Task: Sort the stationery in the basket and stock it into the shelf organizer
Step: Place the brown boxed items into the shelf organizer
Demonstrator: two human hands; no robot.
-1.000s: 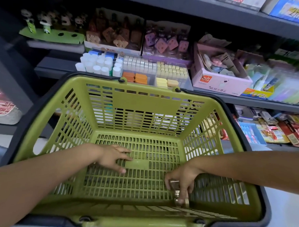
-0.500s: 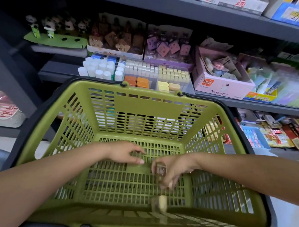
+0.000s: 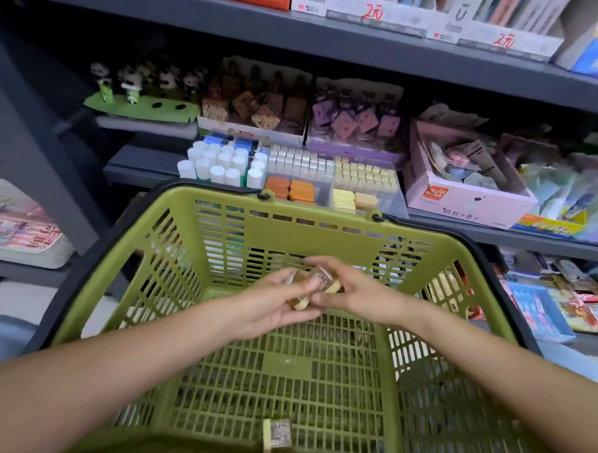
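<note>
Basket: a green slatted shopping basket (image 3: 243,220) with a black handle sits below the shelf, both forearms reaching into it.
Left hand: the left hand (image 3: 270,309) is palm-up above the basket floor, its fingers (image 3: 295,317) curled under a small clear-wrapped block (image 3: 299,300) with a cream-coloured end.
Right hand: the right hand (image 3: 353,293) meets the left one, fingers narrow, pinching a second clear-wrapped block (image 3: 326,280) that touches the first.
Item left in basket: one more small wrapped block (image 3: 276,435) lies on the basket floor near the front edge, well apart from both hands.
Shelf organizer: a clear divided organizer (image 3: 330,183) stands on the shelf just behind the basket, holding rows of white and pale yellow blocks, with orange blocks (image 3: 290,189) and yellow blocks (image 3: 352,199) at the front.
Beside the organizer: white-capped glue sticks (image 3: 221,164) to its left, a pink box (image 3: 463,199) to its right.
</note>
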